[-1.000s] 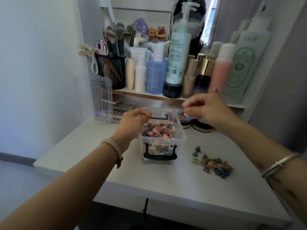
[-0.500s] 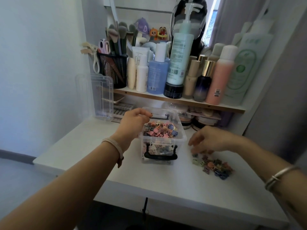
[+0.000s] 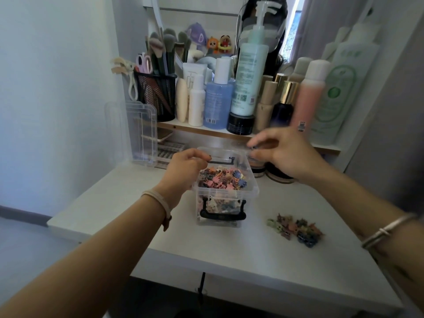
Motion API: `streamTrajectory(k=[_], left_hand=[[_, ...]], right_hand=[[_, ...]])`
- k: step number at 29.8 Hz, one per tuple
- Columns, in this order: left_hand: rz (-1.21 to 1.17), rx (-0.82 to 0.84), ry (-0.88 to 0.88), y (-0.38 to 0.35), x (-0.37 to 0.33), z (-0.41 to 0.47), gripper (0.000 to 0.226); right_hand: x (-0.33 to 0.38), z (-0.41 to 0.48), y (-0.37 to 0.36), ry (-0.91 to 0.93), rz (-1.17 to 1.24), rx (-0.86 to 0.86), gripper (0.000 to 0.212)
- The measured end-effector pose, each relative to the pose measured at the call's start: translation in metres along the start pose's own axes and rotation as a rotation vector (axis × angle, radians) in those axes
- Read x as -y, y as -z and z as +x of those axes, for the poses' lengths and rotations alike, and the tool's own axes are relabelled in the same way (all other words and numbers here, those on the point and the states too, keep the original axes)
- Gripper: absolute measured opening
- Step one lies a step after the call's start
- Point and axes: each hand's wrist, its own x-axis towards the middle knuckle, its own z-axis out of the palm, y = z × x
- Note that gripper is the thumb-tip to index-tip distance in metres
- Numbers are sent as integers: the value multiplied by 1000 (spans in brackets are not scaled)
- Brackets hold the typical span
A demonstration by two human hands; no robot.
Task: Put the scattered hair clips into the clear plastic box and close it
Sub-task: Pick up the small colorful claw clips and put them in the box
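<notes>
I see the left hand (image 3: 183,167) curled on the left rim of the clear box (image 3: 229,193), mid-frame. The right hand (image 3: 284,154) hovers over its far right corner, pinching a small dark clip (image 3: 253,147). The loose clips (image 3: 296,228) lie lower right.

The clear plastic box (image 3: 226,194) is standing open mid-frame, heaped with small pastel hair clips (image 3: 221,180), my left hand (image 3: 183,168) gripping its left rim and my right hand (image 3: 284,154) pinching one dark clip (image 3: 252,147) above its far rim. A loose pile of clips (image 3: 296,229) is lying at lower right, the clear lid (image 3: 142,134) leaning upright at upper left.
</notes>
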Motion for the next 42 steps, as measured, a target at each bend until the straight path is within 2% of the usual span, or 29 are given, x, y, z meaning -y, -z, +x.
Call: streamTrajectory(k=[4, 7, 9, 11, 12, 14, 16, 24, 29, 34, 35, 37, 39, 40, 42], left_hand=[[14, 1, -5, 0, 2, 1, 27], [-13, -4, 1, 0, 2, 1, 27], [-16, -8, -1, 1, 2, 1, 27], [-1, -10, -5, 0, 2, 1, 27], [6, -11, -6, 0, 3, 1, 27], [10, -14, -10, 0, 3, 2, 28], [5, -15, -11, 0, 3, 2, 28], [5, -16, -8, 0, 3, 2, 27], [11, -14, -5, 0, 2, 2, 27], [14, -9, -3, 0, 2, 1, 27], [16, -8, -2, 0, 2, 1, 27], [10, -6, -3, 0, 2, 1, 27], [10, -4, -2, 1, 2, 1, 26], [11, -1, -1, 1, 2, 1, 26], [12, 5, 3, 1, 1, 0, 25]], right_hand=[[7, 2, -7, 27, -48, 149, 26], [-1, 1, -2, -62, -75, 135, 14], [-8, -5, 3, -157, -173, 300, 19], [-16, -14, 5, -198, -392, 550, 8], [-18, -19, 5, -202, -505, 661, 11], [-23, -26, 2, -206, -678, 806, 33], [-25, -30, -3, -175, -765, 845, 40], [-39, -32, -13, -50, -757, 676, 27], [-35, -35, -13, -5, -720, 686, 38], [-41, -33, -16, 59, -716, 636, 24], [-41, -30, -14, 49, -704, 581, 22], [-36, -23, -8, 21, -598, 351, 18], [-24, -15, -3, 13, -306, 52, 11], [-15, -11, -2, 28, -140, -37, 12], [1, -5, -4, 62, 38, -35, 13]])
